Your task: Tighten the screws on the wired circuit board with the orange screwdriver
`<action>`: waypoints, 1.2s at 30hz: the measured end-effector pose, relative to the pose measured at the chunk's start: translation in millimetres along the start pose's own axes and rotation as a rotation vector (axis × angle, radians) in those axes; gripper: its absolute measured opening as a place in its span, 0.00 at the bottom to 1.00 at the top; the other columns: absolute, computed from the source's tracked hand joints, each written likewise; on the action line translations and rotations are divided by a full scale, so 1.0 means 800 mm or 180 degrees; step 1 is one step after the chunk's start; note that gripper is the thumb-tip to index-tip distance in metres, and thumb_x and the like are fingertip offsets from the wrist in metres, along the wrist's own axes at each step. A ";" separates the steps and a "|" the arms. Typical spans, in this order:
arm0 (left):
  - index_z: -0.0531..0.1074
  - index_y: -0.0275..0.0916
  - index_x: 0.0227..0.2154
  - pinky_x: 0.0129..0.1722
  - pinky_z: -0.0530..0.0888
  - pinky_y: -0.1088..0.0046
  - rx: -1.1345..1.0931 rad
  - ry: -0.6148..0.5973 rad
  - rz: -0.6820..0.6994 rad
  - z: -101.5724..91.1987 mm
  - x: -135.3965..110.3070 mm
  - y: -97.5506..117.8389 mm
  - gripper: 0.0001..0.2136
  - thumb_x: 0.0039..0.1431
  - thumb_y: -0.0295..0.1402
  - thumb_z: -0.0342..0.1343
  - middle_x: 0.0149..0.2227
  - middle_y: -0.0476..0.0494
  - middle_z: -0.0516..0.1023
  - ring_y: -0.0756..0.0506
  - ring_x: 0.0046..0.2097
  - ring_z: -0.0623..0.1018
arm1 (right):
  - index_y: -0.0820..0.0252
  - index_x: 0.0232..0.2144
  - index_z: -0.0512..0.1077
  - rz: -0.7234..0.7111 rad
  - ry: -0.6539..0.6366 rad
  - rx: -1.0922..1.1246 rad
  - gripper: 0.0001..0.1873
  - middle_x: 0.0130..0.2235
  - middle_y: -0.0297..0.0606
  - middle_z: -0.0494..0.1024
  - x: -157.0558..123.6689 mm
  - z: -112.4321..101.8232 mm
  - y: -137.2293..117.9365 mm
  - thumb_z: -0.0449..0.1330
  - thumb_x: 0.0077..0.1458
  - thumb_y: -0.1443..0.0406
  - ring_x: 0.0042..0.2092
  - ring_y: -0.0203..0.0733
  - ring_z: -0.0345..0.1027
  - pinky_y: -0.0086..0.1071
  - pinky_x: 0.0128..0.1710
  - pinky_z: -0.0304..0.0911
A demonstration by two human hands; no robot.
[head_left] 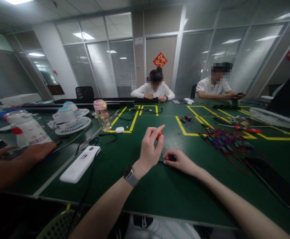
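The board [161, 160] sits at the fingertips of the right hand [177, 160], which pinches it low against the bench [121, 156]; something red, perhaps wire, shows among those fingers. Just above, the left hand [149, 147] grips an orange tool [160, 139] by its handle, index finger raised, a thin dark shaft pointing down towards the board.

The hold looks precarious: the board is tiny, so a loose pinch could let it skid, and a slanting push on the tool could send the tip into the right fingertips or scrape the parts. Whether tip and board touch, I cannot tell.

The bench top is smooth, dark green and faintly glossy — little there to stop a slip. Right of the hands lies a tangle [224, 139] of thin red and blue wires and small boards, apt to snag if pulled. Left of them lies a white power bank [80, 164], slab-like with rounded corners; beyond it stand a clear bottle [102, 116] with a pink lid and a ribbed plastic fan [72, 126].
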State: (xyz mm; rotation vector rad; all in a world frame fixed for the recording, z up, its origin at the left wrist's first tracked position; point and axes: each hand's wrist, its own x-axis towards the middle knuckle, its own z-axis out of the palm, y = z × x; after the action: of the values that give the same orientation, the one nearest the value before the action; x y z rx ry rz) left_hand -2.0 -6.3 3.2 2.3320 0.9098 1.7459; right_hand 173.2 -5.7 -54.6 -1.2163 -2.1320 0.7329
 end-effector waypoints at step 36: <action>0.65 0.41 0.56 0.44 0.73 0.69 0.0014 -0.0107 0.0071 0.001 0.000 -0.003 0.16 0.68 0.29 0.45 0.42 0.43 0.73 0.47 0.43 0.75 | 0.60 0.32 0.75 -0.0025 0.0032 -0.0008 0.04 0.33 0.37 0.75 0.000 0.001 0.003 0.63 0.50 0.66 0.36 0.42 0.67 0.34 0.37 0.64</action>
State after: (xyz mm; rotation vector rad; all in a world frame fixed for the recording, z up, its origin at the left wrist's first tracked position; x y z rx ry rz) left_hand -2.3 -4.0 1.7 2.3755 0.8868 1.7092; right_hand 173.7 -4.8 -57.1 -1.2098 -2.1289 0.7198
